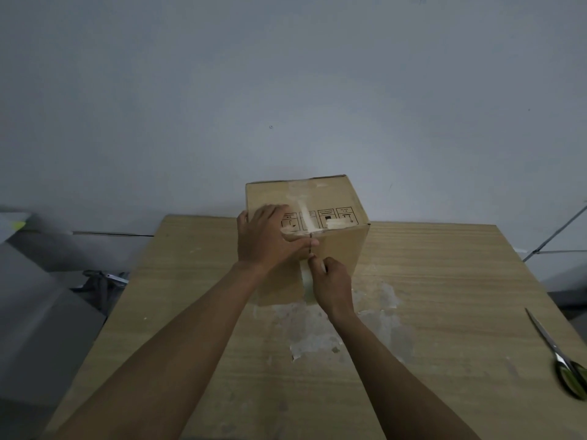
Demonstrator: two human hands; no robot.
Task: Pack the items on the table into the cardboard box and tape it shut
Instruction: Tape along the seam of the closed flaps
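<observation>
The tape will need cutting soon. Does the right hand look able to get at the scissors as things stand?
Probably, once freed: the scissors lie in the open at the right edge of the table, nothing between, but the right hand grips the tape.

box (336,249): tan, black printed symbols | table (444,296): pale wood grain, whitish patches | scissors (562,363): green handles | wall (286,90): grey

One table (444,281) bears one cardboard box (340,249). At the box: one left hand (266,239), one right hand (333,285), one strip of clear tape (305,281) on its front. Right of the box, one pair of scissors (559,360).
</observation>
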